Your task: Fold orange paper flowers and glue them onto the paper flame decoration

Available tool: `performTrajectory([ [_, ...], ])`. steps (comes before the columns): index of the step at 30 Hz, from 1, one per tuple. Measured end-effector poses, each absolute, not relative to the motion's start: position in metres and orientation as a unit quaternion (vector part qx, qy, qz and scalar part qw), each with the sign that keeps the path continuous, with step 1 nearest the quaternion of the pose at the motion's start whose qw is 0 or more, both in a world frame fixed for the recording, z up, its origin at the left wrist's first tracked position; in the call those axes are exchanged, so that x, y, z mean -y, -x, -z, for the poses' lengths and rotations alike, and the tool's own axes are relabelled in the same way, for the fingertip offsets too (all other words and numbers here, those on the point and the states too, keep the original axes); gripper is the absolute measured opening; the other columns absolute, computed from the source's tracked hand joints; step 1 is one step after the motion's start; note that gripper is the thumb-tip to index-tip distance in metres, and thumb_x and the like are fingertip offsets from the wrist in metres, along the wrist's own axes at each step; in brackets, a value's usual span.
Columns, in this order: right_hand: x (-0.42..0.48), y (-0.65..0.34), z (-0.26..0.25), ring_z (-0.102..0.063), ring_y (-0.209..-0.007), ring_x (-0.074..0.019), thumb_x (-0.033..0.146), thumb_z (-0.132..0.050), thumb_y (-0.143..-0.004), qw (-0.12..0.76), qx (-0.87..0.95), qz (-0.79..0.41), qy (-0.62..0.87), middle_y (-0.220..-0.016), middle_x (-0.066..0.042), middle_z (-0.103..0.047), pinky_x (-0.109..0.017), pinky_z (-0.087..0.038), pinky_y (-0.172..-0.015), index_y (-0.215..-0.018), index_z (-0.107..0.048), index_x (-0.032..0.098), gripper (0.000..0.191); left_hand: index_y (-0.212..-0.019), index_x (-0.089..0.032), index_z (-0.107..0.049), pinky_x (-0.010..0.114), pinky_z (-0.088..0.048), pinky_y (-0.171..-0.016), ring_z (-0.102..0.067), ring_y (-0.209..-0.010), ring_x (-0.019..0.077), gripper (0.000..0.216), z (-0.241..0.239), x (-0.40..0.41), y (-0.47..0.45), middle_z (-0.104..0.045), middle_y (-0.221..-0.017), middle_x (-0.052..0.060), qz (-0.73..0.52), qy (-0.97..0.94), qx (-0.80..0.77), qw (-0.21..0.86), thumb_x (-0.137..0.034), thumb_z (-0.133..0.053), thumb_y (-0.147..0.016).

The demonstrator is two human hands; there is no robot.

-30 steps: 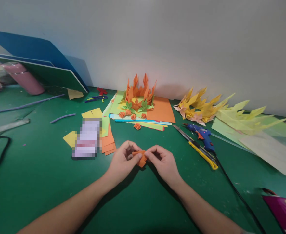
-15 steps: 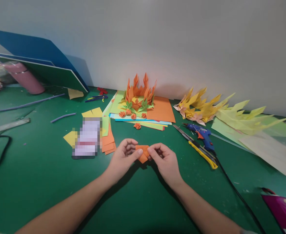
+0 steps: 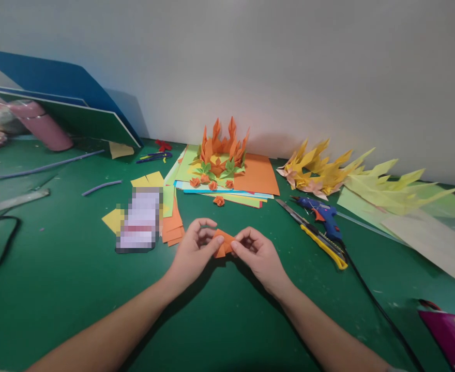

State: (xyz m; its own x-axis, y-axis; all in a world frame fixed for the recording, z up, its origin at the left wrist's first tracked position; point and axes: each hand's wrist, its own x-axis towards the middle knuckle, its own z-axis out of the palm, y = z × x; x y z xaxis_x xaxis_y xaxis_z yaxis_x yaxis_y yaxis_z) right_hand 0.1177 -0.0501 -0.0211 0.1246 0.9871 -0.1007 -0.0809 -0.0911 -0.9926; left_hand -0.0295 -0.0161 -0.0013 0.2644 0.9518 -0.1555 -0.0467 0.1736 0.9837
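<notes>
Both hands meet over the green table (image 3: 57, 289) on a small folded piece of orange paper (image 3: 223, 243). My left hand (image 3: 192, 254) pinches its left side with thumb and curled fingers. My right hand (image 3: 259, 256) pinches its right side, fingers bent. The paper sits between the fingertips, partly hidden by them. Just left of my left hand lies a stack of orange paper squares (image 3: 171, 227).
Behind the hands lie coloured paper sheets (image 3: 256, 178) with an orange paper crown (image 3: 223, 144) and small orange paper roses (image 3: 212, 184). To the right are a blue glue gun (image 3: 322, 214), a yellow utility knife (image 3: 322, 245), its black cord (image 3: 378, 310) and yellow paper flowers (image 3: 320, 173). Boards (image 3: 68, 111) lean far left.
The orange paper has been turned and refolded between my fingertips, and now looks narrower. Both hands stay in nearly the same spot above the table.
</notes>
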Motion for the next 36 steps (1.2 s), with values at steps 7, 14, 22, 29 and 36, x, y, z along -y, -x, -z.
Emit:
performTrajectory([
  [7, 0.0499, -0.1173, 0.022, -0.055, -0.053, -0.0104, 0.043, -0.071, -0.065, 0.542, 0.405, -0.508, 0.534, -0.056, 0.003, -0.059, -0.025, -0.046, -0.058, -0.064, -0.052, 0.02, 0.03, -0.093, -0.019, -0.047, 0.024, -0.048, -0.065, -0.062, -0.064, 0.0102, 0.046, 0.0019, 0.0166, 0.0285, -0.065, -0.073, -0.004, -0.386, -0.451, -0.417, 0.688, -0.028, -0.077, -0.059],
  [14, 0.0519, -0.1158, 0.0178, -0.055, -0.056, -0.0108, 0.044, -0.071, -0.064, 0.546, 0.429, -0.508, 0.51, -0.062, 0.004, -0.057, -0.025, -0.047, -0.058, -0.07, -0.053, 0.02, 0.031, -0.09, -0.019, -0.048, 0.022, -0.047, -0.058, -0.061, -0.056, 0.009, 0.041, 0.0027, 0.0167, 0.0291, -0.061, -0.062, -0.008, -0.388, -0.478, -0.433, 0.658, -0.026, -0.076, -0.06],
  [22, 0.0525, -0.119, 0.0212, -0.054, -0.058, -0.0114, 0.045, -0.069, -0.069, 0.537, 0.443, -0.5, 0.515, -0.064, 0.002, -0.058, -0.025, -0.046, -0.058, -0.069, -0.057, 0.019, 0.029, -0.081, -0.019, -0.057, 0.026, -0.051, -0.062, -0.063, -0.061, 0.0122, 0.03, -0.0003, 0.0189, 0.0283, -0.063, -0.064, -0.003, -0.392, -0.509, -0.419, 0.642, -0.03, -0.076, -0.06],
  [29, 0.0532, -0.1196, 0.0212, -0.055, -0.059, -0.0114, 0.033, -0.071, -0.066, 0.592, 0.427, -0.449, 0.516, -0.066, 0.005, -0.057, -0.022, -0.046, -0.056, -0.085, -0.052, 0.023, 0.029, -0.089, -0.018, -0.06, 0.027, -0.052, -0.066, -0.062, -0.063, 0.0117, 0.03, 0.0012, 0.0194, 0.0284, -0.062, -0.068, -0.002, -0.395, -0.511, -0.422, 0.637, -0.029, -0.072, -0.064],
  [36, 0.0585, -0.1193, 0.0205, -0.059, -0.065, -0.0142, 0.027, -0.063, -0.074, 0.562, 0.511, -0.382, 0.526, -0.073, 0.0, -0.063, -0.027, -0.05, -0.062, -0.078, -0.06, 0.021, 0.007, -0.083, -0.018, -0.061, 0.026, -0.052, -0.06, -0.062, -0.057, 0.0121, 0.033, 0.0024, 0.0171, 0.0285, -0.064, -0.06, -0.003, -0.376, -0.48, -0.43, 0.665, -0.032, -0.078, -0.058],
])
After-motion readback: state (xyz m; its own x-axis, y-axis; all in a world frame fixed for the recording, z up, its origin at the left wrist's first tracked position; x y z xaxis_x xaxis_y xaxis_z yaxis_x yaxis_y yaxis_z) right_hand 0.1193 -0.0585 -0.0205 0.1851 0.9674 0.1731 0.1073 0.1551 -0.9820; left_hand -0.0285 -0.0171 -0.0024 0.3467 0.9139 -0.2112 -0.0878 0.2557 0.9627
